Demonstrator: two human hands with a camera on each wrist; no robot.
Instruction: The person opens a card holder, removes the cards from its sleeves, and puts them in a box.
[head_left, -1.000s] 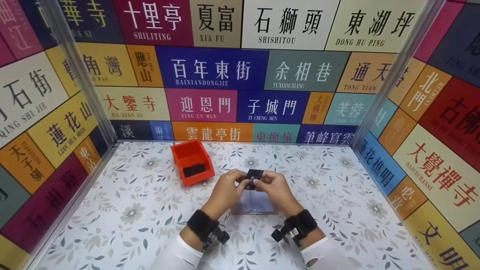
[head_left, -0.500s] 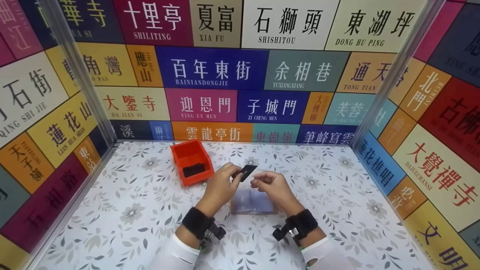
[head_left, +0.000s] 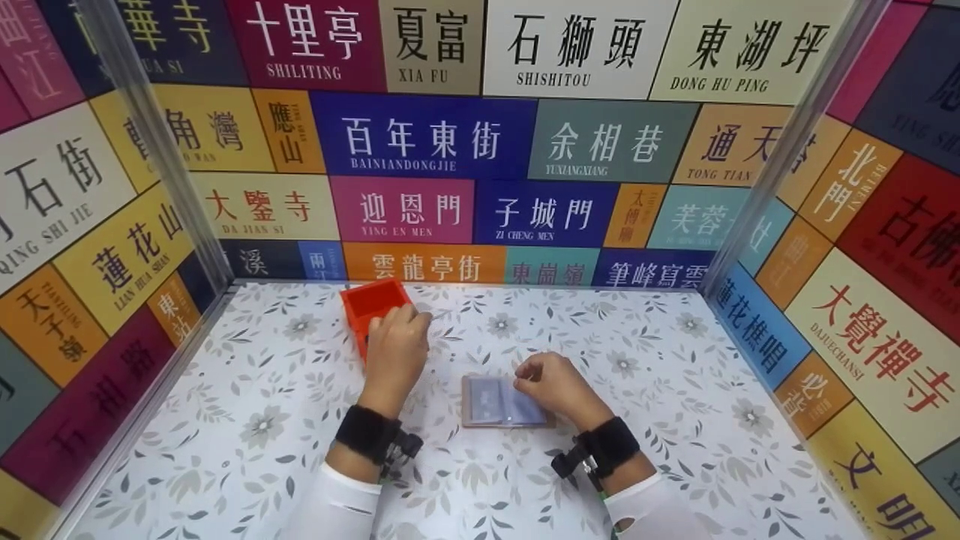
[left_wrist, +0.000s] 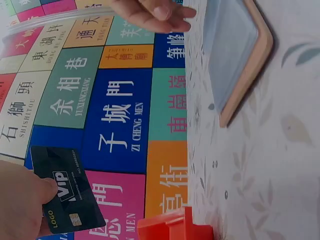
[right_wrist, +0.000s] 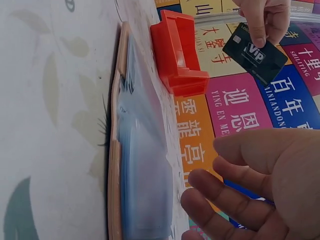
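Note:
My left hand (head_left: 397,349) is above the red bin (head_left: 369,296) in the head view and hides much of it. In the left wrist view, the thumb and fingers of that hand pinch a black VIP card (left_wrist: 70,192) by one end. The right wrist view shows the same card (right_wrist: 255,54) held up above the red bin (right_wrist: 175,52). An opened card holder (head_left: 486,401) with clear plastic sleeves and a tan cover lies on the table. Beside its right half hovers my right hand (head_left: 559,386), fingers loosely bent and holding nothing.
A floral-patterned tabletop (head_left: 262,480) spreads under everything. Panels with colourful printed signs (head_left: 424,139) enclose the table at the back and both sides. The red bin stands toward the back left.
Both hands were at the black card above the card holder. The right hand let go of it, and the left hand carried it left to the red bin. The right hand stayed near the holder.

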